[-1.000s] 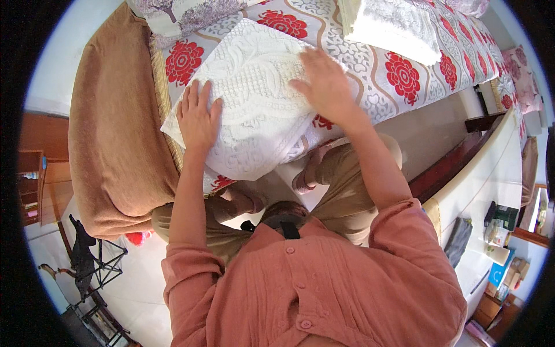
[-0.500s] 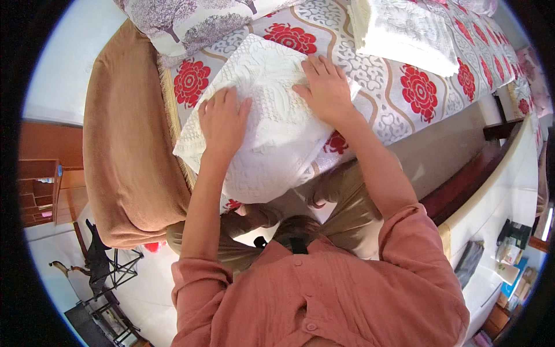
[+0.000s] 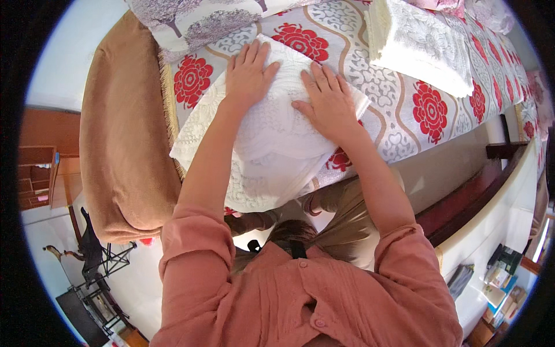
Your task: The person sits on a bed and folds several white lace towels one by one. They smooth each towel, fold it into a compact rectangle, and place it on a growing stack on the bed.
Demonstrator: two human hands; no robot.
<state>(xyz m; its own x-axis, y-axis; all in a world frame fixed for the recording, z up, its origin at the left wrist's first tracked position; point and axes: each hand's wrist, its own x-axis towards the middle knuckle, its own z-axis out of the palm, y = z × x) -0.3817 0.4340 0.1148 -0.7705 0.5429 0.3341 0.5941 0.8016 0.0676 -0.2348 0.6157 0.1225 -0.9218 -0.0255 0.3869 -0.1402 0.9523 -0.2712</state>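
Observation:
A white cloth with a raised, lacy pattern (image 3: 272,136) lies partly folded on the sofa seat, its near part hanging over the front edge. My left hand (image 3: 247,78) rests flat on the cloth's far left part, fingers spread. On its right side, my right hand (image 3: 328,104) lies palm down with the fingers apart. Neither hand grips anything. Below the cloth is a grey seat cover (image 3: 370,75) with red flowers and tan wavy lines.
A folded white cloth stack (image 3: 421,49) sits farther right on the seat. The brown padded armrest (image 3: 127,127) stands at left, and a cushion with purple trees (image 3: 199,23) leans at the back. A pale table edge (image 3: 491,202) with dark red wood is at right.
My left hand has slid away from me and to the right over the cloth. My right hand has shifted slightly nearer and stays flat on it.

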